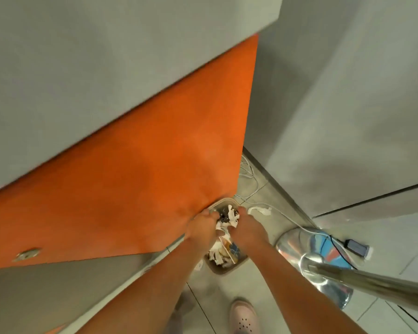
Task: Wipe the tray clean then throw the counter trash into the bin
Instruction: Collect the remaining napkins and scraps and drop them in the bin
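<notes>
Where the view starts at its bottom edge, a pale perforated shoe [244, 317] is seen on the tiled floor [285, 307], and two bare forearms are stretched forward past it. The left hand [199, 229] and right hand [249, 229] are brought close together above the bin [223, 271]. A wad of crumpled trash [225, 221] is held between them. The left fingers [209, 213] are curled in against the wad from its left. The right fingers [242, 210] are curled over it from its right, and both thumbs are tucked on the near side. Exact fingertip contact is lost to blur.

The wad is kept directly over the bin's open mouth, touching or just above the paper waste already heaped inside; which of the two cannot be told. Its longer run is laid near to far, matching the long axis of the beige bin, whose mouth faces up.

To the right, a chrome stool base [290, 239] and its pole [377, 283] are seen, with a black adapter [356, 247] beyond. Just past the bin, a white paper scrap [260, 209] and a white cable [250, 179] are laid on the floor. An orange panel [155, 165] is set against the bin's left side, under a grey slab [82, 68].
</notes>
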{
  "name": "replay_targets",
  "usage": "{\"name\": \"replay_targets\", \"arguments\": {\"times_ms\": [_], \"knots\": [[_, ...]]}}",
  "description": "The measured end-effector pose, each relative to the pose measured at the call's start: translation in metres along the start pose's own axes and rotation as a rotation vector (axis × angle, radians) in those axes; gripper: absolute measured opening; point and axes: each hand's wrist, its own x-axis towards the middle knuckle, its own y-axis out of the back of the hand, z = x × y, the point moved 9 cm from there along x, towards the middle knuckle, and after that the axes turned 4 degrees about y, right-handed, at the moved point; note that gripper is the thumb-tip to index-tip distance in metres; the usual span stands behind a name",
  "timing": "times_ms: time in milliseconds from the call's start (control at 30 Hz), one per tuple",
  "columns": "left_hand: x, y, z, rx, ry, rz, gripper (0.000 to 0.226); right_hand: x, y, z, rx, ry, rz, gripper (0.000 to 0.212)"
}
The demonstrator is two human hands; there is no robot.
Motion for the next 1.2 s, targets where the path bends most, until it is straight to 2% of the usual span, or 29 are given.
{"name": "replay_targets", "arguments": {"times_ms": [133, 300, 433, 533, 633, 733, 900, 967, 1000, 1100, 1200], "knots": [[-0.074, 0.097, 0.012, -0.251, -0.065, 0.161, 0.033, -0.061, 0.078, -0.062, 0.097, 0.123, 0.090, 0.030], [-0.208, 0.228, 0.008, -0.534, -0.175, 0.461, 0.020, -0.158, 0.168, -0.154, 0.306, 0.372, 0.204, 0.005], [-0.310, 0.318, -0.023, -0.810, -0.191, 0.674, 0.018, -0.244, 0.230, -0.253, 0.511, 0.655, 0.218, 0.011], [-0.369, 0.376, -0.061, -0.916, -0.155, 0.838, 0.018, -0.285, 0.262, -0.329, 0.538, 0.811, 0.165, 0.006], [-0.403, 0.420, -0.114, -0.952, -0.069, 0.966, 0.011, -0.296, 0.273, -0.399, 0.520, 0.885, 0.153, 0.005], [-0.413, 0.450, -0.179, -1.038, 0.042, 1.018, 0.008, -0.291, 0.267, -0.468, 0.455, 0.934, 0.137, 0.002], [-0.410, 0.489, -0.289, -1.029, 0.182, 1.063, 0.011, -0.261, 0.232, -0.571, 0.297, 0.945, 0.101, 0.019], [-0.402, 0.496, -0.339, -1.024, 0.285, 1.071, 0.005, -0.244, 0.217, -0.609, 0.211, 0.942, 0.122, 0.028], [-0.396, 0.497, -0.365, -0.996, 0.371, 1.056, 0.011, -0.235, 0.210, -0.626, 0.160, 0.945, 0.140, 0.031], [-0.376, 0.495, -0.432, -0.874, 0.651, 0.965, 0.051, -0.211, 0.195, -0.674, 0.039, 0.954, 0.215, 0.036], [-0.354, 0.499, -0.466, -0.859, 0.747, 0.906, 0.083, -0.190, 0.187, -0.713, -0.064, 0.944, 0.284, 0.046]]}}
